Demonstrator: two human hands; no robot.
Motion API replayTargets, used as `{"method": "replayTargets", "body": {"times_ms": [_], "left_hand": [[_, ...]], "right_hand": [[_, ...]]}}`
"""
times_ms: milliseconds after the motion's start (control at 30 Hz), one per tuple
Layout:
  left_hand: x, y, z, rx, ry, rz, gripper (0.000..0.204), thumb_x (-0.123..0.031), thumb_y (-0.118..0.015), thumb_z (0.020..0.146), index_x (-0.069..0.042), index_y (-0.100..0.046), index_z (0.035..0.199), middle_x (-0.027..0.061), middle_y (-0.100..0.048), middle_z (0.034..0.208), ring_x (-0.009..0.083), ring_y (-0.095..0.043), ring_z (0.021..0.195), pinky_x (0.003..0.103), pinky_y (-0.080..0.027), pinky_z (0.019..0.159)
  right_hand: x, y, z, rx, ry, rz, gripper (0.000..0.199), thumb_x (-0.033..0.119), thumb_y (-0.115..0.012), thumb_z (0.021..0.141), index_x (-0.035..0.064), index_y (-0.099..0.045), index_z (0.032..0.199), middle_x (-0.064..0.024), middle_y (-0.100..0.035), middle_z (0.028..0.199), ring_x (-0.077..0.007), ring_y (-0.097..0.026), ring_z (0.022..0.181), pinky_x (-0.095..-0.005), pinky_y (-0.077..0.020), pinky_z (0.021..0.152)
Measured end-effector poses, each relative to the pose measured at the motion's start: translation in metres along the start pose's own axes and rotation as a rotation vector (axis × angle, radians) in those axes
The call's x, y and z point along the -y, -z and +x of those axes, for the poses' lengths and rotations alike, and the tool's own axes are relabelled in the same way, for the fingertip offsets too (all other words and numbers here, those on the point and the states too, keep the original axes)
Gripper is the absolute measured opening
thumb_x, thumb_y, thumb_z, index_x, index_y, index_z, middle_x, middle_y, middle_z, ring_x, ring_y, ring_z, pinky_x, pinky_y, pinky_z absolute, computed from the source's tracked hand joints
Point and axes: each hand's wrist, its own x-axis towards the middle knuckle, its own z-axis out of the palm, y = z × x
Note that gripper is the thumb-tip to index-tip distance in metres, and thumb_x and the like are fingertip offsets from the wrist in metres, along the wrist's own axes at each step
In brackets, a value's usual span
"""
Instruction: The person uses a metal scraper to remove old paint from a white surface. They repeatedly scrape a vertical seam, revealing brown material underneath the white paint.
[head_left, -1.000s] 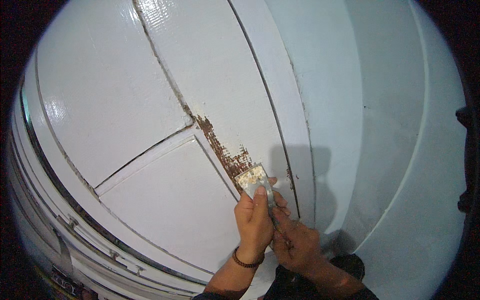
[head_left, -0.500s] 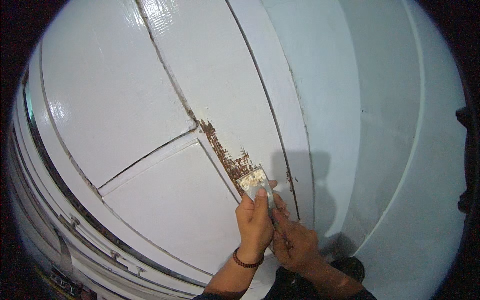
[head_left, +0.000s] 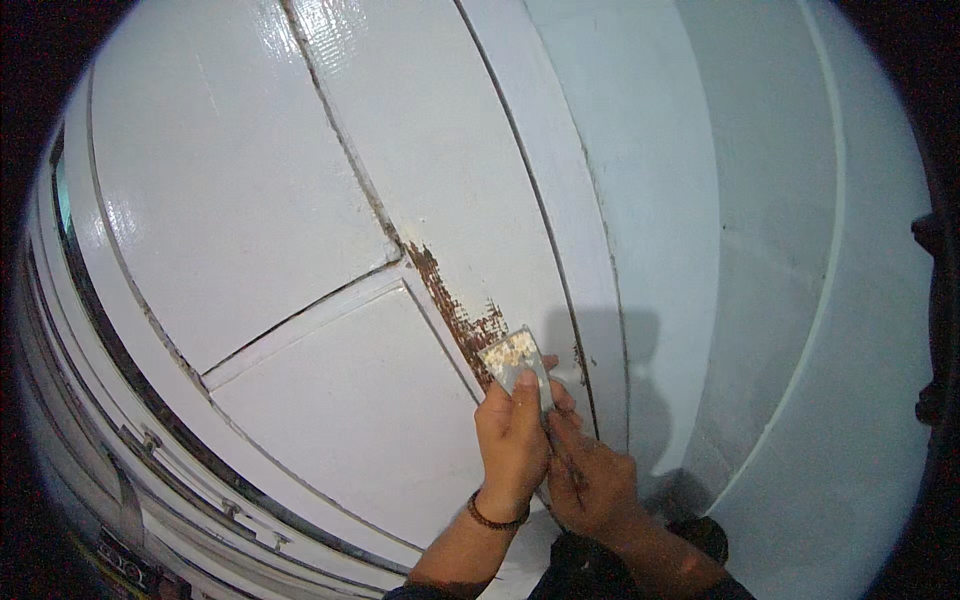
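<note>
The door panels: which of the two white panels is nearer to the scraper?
The lower panel, below the slanted rail, is nearer: the scraper, held by both hands, works the stripped brown strip along its right edge. The upper panel lies farther away.

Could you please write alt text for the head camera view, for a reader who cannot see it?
Both hands, left hand and right hand, press a scraper blade against a white panelled door, where a strip of bare brown wood shows through the paint.

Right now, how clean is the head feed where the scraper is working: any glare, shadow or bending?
Head view: glare sits on the glossy white door upper left, clear of the scraper; the hands' shadow falls right onto the frame; panel edges bow from fisheye; corners are black.
</note>
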Motion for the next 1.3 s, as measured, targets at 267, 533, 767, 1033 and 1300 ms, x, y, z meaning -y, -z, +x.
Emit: {"method": "replayTargets", "body": {"times_ms": [267,533,767,1033,1300], "left_hand": [[0.002,-0.002,0.001,-0.013,-0.050,0.030,0.034,-0.030,-0.049,0.107,0.001,-0.063,0.115,0.0053,-0.063,0.078,0.0154,-0.061,0.064,0.030,-0.054,0.057],[0.011,0.006,-0.005,0.016,-0.025,0.001,0.033,-0.027,-0.046,0.108,0.000,-0.062,0.117,0.0072,-0.064,0.079,0.0151,-0.062,0.067,0.030,-0.055,0.062],[0.005,0.004,-0.002,0.008,-0.039,0.025,0.032,-0.026,-0.046,0.108,0.000,-0.062,0.117,0.0071,-0.064,0.079,0.0146,-0.062,0.067,0.029,-0.054,0.062],[0.002,0.003,-0.003,-0.005,-0.070,0.048,0.031,-0.025,-0.045,0.109,0.000,-0.062,0.116,0.0066,-0.064,0.079,0.0142,-0.062,0.068,0.029,-0.053,0.061],[-0.002,0.002,-0.003,-0.043,0.066,-0.066,0.031,-0.025,-0.046,0.109,0.000,-0.062,0.116,0.0060,-0.064,0.080,0.0149,-0.063,0.069,0.029,-0.054,0.060]], "right_hand": [[-0.010,-0.006,0.001,-0.084,0.064,-0.016,0.052,0.017,-0.065,0.091,0.0044,-0.056,0.140,-0.0147,-0.063,0.069,-0.0309,-0.064,0.056,-0.0443,-0.0529,0.052],[-0.015,-0.011,-0.011,-0.112,0.125,-0.078,0.052,0.019,-0.066,0.090,0.0045,-0.057,0.139,-0.0127,-0.062,0.066,-0.0284,-0.062,0.050,-0.0429,-0.0523,0.048],[-0.009,-0.008,-0.007,-0.072,0.090,-0.089,0.051,0.020,-0.066,0.090,0.0048,-0.058,0.138,-0.0125,-0.062,0.067,-0.0285,-0.062,0.053,-0.0426,-0.0520,0.049],[-0.005,-0.006,-0.003,-0.055,0.099,-0.042,0.052,0.013,-0.067,0.089,0.0041,-0.055,0.139,-0.0145,-0.063,0.070,-0.0310,-0.064,0.057,-0.0440,-0.0526,0.051],[-0.001,-0.002,-0.002,-0.013,0.074,-0.044,0.054,0.014,-0.066,0.090,0.0037,-0.054,0.141,-0.0155,-0.063,0.070,-0.0318,-0.064,0.057,-0.0441,-0.0514,0.051]]}}
